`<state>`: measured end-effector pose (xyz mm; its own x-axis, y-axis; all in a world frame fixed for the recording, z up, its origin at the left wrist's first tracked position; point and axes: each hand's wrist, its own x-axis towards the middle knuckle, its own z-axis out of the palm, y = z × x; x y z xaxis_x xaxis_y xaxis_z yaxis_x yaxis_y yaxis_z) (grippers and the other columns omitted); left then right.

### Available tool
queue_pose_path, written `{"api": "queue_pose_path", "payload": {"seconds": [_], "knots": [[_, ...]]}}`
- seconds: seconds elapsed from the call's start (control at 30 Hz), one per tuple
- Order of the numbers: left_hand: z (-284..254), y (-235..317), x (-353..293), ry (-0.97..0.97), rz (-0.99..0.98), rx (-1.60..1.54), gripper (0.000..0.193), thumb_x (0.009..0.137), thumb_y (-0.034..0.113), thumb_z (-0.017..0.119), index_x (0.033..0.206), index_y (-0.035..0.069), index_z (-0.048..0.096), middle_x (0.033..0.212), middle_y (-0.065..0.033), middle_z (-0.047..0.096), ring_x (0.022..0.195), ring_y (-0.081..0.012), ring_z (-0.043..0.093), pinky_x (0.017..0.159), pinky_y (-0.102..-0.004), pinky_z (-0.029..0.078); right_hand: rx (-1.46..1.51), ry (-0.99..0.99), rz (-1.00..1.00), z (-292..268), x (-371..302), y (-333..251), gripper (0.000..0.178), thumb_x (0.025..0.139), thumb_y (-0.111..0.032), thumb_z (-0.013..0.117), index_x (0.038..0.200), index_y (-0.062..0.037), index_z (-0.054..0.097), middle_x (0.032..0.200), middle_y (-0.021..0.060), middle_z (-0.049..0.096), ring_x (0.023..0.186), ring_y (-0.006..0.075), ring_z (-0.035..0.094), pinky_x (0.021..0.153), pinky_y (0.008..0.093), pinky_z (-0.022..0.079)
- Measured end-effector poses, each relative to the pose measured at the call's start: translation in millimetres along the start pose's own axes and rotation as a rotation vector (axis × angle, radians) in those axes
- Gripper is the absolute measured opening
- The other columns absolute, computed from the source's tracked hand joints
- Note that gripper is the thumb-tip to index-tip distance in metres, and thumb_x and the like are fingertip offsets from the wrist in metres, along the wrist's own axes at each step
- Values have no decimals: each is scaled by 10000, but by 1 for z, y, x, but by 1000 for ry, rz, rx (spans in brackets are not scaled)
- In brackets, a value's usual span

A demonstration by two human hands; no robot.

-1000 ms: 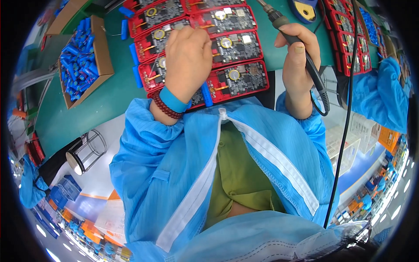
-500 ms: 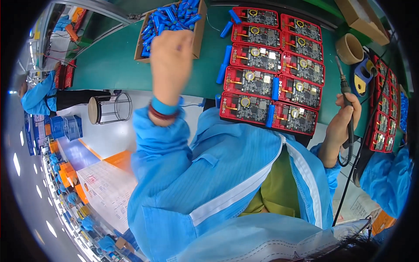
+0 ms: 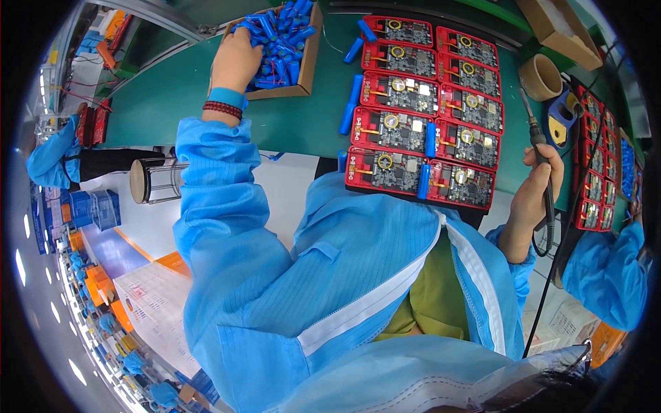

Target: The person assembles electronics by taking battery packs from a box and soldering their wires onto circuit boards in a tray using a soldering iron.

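Note:
My left hand (image 3: 236,60) reaches into a cardboard box (image 3: 303,73) heaped with blue cylindrical batteries (image 3: 279,48). Its thumb stands apart from the fingers, whose tips are partly hidden among the batteries. At the right, my right hand (image 3: 535,184) is closed round a soldering iron (image 3: 536,134), its tip pointing up and away from me. Between the hands lie two columns of red cases (image 3: 359,124) with dark circuit boards (image 3: 406,131) in them. Blue batteries lie along the left column, and a blue battery (image 3: 430,140) sits between the columns.
Right of the cases stand a round tan container (image 3: 540,77) and a blue soldering stand with a yellow sponge (image 3: 566,124). The iron's black cable (image 3: 551,282) hangs down. More red cases (image 3: 593,172) lie farther right, beside a blue-sleeved person (image 3: 609,282). A stool (image 3: 141,181) is at the left.
My left hand has moved left and away from me, from above the box's near edge into the batteries. My right hand still holds the soldering iron. The view has shifted slightly.

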<state>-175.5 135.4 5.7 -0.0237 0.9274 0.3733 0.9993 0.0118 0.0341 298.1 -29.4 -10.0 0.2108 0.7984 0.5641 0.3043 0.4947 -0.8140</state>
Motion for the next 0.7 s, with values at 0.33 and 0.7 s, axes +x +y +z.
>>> {"api": "queue_pose_path", "payload": {"seconds": [0.33,0.7], "knots": [[-8,-11,1,-39,-69,-196,245,801,244,626,914,31,585,875,-201,631,863,-378,603,725,-461,474,-30,-8,54,0,-5,-6,300,970,-229,438,1101,25,531,874,75,547,830,140,502,793,296,413],[-89,160,-101,-609,-48,-1525,191,904,42,502,1086,1,542,862,-51,600,762,-94,575,694,-217,461,81,-179,112,23,5,-35,202,874,-46,514,1065,6,554,941,87,600,880,152,565,797,294,455]]}}
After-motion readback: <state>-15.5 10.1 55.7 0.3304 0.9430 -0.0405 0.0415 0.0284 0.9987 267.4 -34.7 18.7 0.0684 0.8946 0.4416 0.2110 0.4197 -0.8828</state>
